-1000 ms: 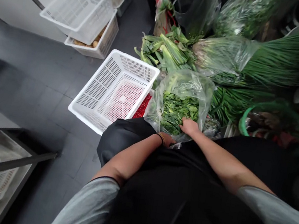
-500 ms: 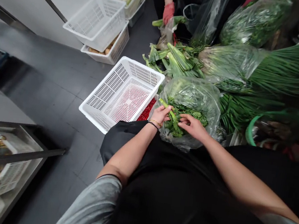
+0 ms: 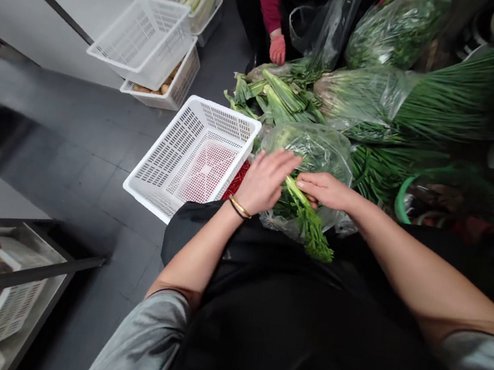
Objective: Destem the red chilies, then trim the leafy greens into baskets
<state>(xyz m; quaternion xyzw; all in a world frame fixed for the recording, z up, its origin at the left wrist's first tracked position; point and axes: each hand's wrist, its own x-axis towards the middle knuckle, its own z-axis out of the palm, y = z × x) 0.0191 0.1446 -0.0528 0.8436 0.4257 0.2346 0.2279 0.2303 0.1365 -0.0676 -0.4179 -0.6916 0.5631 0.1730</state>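
A leafy green vegetable stalk (image 3: 310,217) slants over my lap, its pale green stem up and its frilly leaves hanging down toward my apron. My right hand (image 3: 324,190) is closed round the stem near its upper end. Over that end, my left hand (image 3: 267,179) has its fingers stretched out, slightly blurred; whether it touches the stem is hidden. Beneath both hands lies a clear plastic bag (image 3: 328,145) of the same greens. Left of it, a white perforated basket (image 3: 148,172) stands with nothing inside.
Red chillies (image 3: 237,178) show beside the basket. Beyond the bag lie leafy stalks (image 3: 280,96) and long green chives (image 3: 458,96). Opposite, another person's gloved hand (image 3: 277,49) reaches down. Stacked white crates (image 3: 146,38) stand at the wall; a green-rimmed tub (image 3: 401,200) is at right.
My left hand has let go of the stalk and lifted, fingers extended. My right hand now grips the stem, leaves swung toward me. The other person's hand has lowered, without the stalk it held.
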